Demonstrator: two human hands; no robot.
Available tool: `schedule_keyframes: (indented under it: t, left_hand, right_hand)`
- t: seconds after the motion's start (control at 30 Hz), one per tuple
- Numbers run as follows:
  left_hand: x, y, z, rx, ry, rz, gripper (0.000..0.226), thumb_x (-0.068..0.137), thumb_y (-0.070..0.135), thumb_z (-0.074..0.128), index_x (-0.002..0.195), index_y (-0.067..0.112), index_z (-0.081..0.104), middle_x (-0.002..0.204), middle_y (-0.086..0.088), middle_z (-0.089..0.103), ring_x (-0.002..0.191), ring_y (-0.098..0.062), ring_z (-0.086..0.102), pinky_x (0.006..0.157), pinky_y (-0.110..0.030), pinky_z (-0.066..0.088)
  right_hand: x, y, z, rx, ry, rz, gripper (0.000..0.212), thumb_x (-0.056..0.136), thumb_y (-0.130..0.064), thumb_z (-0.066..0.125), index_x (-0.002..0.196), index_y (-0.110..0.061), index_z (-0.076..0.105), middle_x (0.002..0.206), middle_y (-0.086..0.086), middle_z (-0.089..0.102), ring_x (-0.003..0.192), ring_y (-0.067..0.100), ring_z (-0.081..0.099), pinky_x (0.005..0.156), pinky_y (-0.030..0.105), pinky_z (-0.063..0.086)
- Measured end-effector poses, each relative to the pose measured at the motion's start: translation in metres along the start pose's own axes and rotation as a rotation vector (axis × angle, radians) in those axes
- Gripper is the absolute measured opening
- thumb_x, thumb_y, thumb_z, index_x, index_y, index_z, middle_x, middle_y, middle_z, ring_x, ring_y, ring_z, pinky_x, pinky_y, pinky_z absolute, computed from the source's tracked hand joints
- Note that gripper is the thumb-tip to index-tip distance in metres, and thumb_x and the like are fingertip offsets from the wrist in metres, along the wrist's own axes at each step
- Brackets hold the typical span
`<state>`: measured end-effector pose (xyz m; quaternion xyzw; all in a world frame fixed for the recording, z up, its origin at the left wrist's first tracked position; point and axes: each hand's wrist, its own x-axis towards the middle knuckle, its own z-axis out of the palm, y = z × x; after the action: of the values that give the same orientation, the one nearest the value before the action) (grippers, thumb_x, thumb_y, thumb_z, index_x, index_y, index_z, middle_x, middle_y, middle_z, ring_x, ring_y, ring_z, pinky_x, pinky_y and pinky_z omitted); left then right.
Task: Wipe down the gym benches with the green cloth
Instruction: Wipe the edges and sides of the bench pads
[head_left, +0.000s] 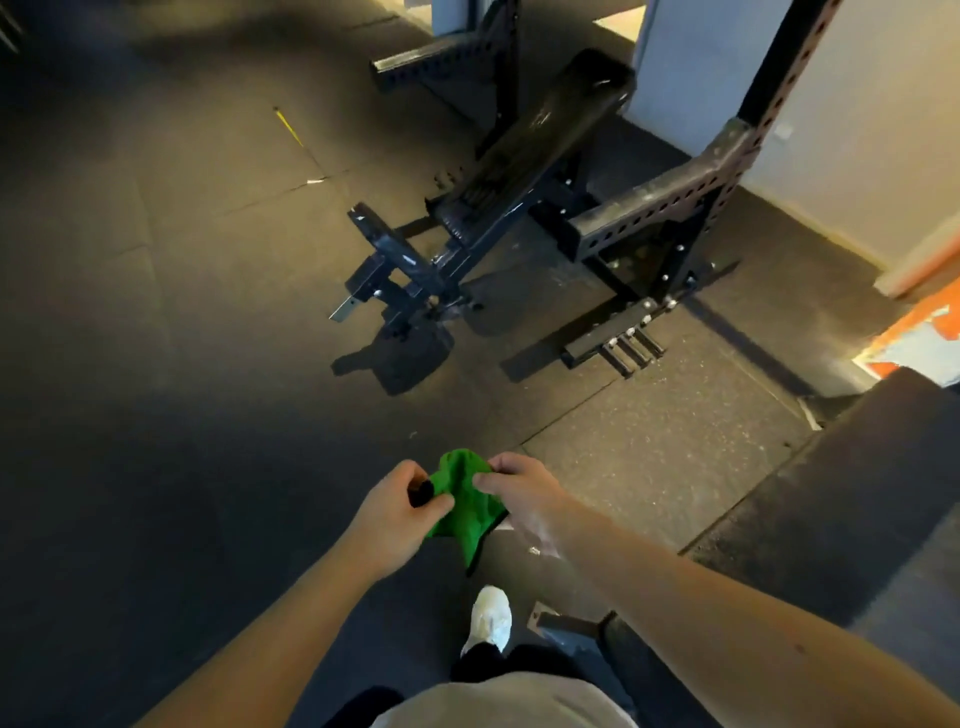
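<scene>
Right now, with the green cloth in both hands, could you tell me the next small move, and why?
Probably step toward the black padded gym bench: the left hand and right hand grip the crumpled green cloth in mid-air, and the bench stands apart ahead, not yet touched.

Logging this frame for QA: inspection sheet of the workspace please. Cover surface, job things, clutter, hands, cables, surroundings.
Surface: dark rubber floor tiles, pale specks near the rack.
Job's things: green cloth bunched, held in the air; bench ahead, black pad tilted, untouched.
Clutter: thin yellow item lying on the floor.
Hands: left hand and right hand both pinch the cloth.
Cables: nothing seen.
Surroundings: perforated black rack flanking the bench, pale wall behind, white shoe below.
</scene>
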<state>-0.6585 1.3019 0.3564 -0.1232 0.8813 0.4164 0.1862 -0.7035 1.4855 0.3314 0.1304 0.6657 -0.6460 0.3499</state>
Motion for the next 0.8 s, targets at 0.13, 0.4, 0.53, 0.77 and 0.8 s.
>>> schedule_keyframes:
  t: [0.13, 0.4, 0.53, 0.77, 0.8]
  left_hand:
    - [0.072, 0.050, -0.002, -0.027, -0.140, 0.061, 0.043, 0.079, 0.039, 0.083, 0.108, 0.027, 0.054, 0.101, 0.008, 0.065, 0.093, -0.005, 0.063, 0.074, -0.024, 0.047]
    - [0.226, 0.138, 0.033, 0.149, -0.149, 0.231, 0.016, 0.085, 0.019, 0.071, 0.096, 0.023, 0.059, 0.089, 0.005, 0.065, 0.086, -0.018, 0.063, 0.076, -0.038, 0.050]
    - [0.306, 0.195, 0.056, 0.108, -0.340, 0.367, 0.013, 0.088, 0.017, 0.066, 0.090, 0.028, 0.060, 0.087, 0.007, 0.067, 0.082, -0.008, 0.063, 0.071, -0.026, 0.048]
    - [0.396, 0.333, 0.111, 0.161, -0.735, 0.680, 0.012, 0.093, 0.016, 0.065, 0.095, 0.027, 0.067, 0.094, 0.009, 0.069, 0.091, -0.008, 0.065, 0.089, -0.035, 0.055]
    - [0.404, 0.351, 0.123, 0.188, -0.765, 0.741, 0.010, 0.093, 0.016, 0.065, 0.095, 0.026, 0.068, 0.095, 0.009, 0.068, 0.093, -0.008, 0.064, 0.090, -0.036, 0.053]
  right_hand:
    - [0.032, -0.050, -0.043, 0.301, -0.126, 0.078, 0.029, 0.102, -0.012, 0.053, 0.124, 0.004, 0.065, 0.123, 0.023, 0.069, 0.108, 0.031, 0.069, 0.096, 0.043, 0.057]
    - [0.093, -0.094, -0.153, 0.528, 0.065, 0.098, 0.030, 0.098, -0.011, 0.058, 0.124, 0.001, 0.066, 0.125, 0.019, 0.069, 0.116, 0.034, 0.066, 0.098, 0.044, 0.056]
    - [0.123, -0.121, -0.206, 0.509, 0.315, 0.147, 0.031, 0.099, -0.016, 0.062, 0.125, 0.000, 0.066, 0.118, 0.022, 0.069, 0.100, 0.028, 0.067, 0.087, 0.040, 0.060]
    - [0.140, -0.190, -0.289, 0.825, 0.621, 0.006, 0.035, 0.105, -0.027, 0.054, 0.132, -0.006, 0.063, 0.128, 0.019, 0.068, 0.122, 0.033, 0.064, 0.106, 0.049, 0.051]
    - [0.140, -0.194, -0.302, 0.893, 0.667, -0.037, 0.033, 0.106, -0.024, 0.052, 0.131, -0.006, 0.063, 0.124, 0.019, 0.070, 0.117, 0.032, 0.067, 0.100, 0.047, 0.055]
